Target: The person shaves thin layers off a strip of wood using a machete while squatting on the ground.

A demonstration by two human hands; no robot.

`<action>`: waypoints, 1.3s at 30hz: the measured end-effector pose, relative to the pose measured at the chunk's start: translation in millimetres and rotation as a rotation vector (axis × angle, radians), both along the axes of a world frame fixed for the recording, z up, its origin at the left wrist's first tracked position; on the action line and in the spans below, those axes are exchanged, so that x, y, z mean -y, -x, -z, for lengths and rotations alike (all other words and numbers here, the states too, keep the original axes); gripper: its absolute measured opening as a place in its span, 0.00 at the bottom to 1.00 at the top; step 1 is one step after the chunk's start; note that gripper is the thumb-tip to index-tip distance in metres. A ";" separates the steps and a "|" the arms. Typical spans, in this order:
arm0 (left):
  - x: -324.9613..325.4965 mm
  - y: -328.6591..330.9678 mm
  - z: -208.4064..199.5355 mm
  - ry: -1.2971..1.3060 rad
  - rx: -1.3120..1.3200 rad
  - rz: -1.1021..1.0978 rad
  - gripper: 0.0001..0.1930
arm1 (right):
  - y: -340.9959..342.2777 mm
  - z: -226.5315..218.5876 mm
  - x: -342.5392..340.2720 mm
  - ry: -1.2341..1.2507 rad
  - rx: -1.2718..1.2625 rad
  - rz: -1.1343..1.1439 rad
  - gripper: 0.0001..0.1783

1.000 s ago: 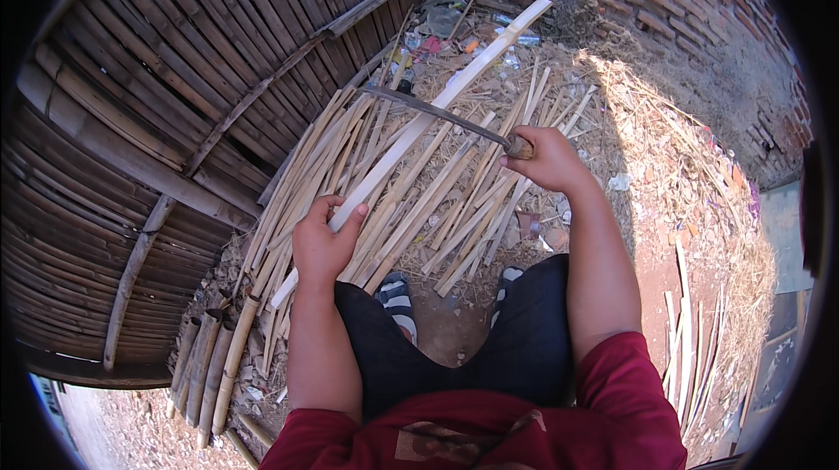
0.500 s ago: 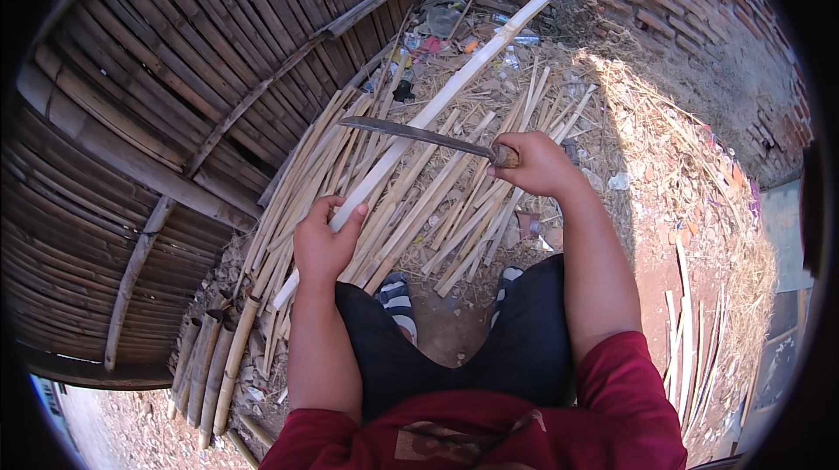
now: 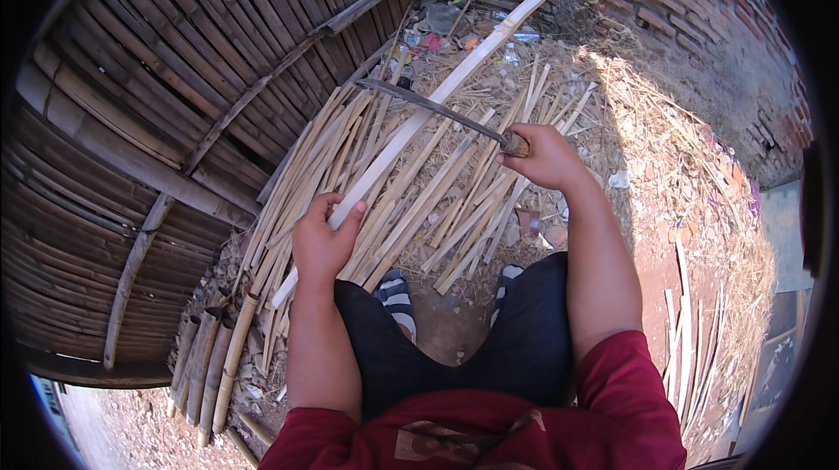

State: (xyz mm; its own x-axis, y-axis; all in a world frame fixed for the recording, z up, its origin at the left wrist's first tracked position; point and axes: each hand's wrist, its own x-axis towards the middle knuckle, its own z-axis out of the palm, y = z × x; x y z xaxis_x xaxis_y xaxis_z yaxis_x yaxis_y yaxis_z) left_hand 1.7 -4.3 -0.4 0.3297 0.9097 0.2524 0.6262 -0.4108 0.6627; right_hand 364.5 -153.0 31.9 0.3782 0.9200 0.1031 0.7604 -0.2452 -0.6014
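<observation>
Left hand closed around a long pale bamboo strip, slanting up toward the brick wall. Right hand gripping the wooden handle of a long knife, blade laid across the strip. Below, a pile of split bamboo slats on the ground, beside a woven bamboo fence.

Dark red short-sleeved shirt with faded print on chest, lower centre of frame. Black trousers. Black-and-white striped footwear. Both forearms bare; hands ungloved.
</observation>
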 end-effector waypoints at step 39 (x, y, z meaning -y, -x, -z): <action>-2.3 1.0 7.4 -0.018 0.070 0.008 0.29 | 15.2 0.1 -6.9 -0.074 0.107 -0.098 0.24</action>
State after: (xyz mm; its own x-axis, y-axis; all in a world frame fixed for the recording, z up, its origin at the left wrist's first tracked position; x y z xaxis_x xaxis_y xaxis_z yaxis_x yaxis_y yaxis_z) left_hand 0.7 -1.9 -7.9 0.3179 0.9021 0.2918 0.5752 -0.4281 0.6971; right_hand 349.3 -146.1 31.8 0.2698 0.9404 0.2072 0.8394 -0.1243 -0.5291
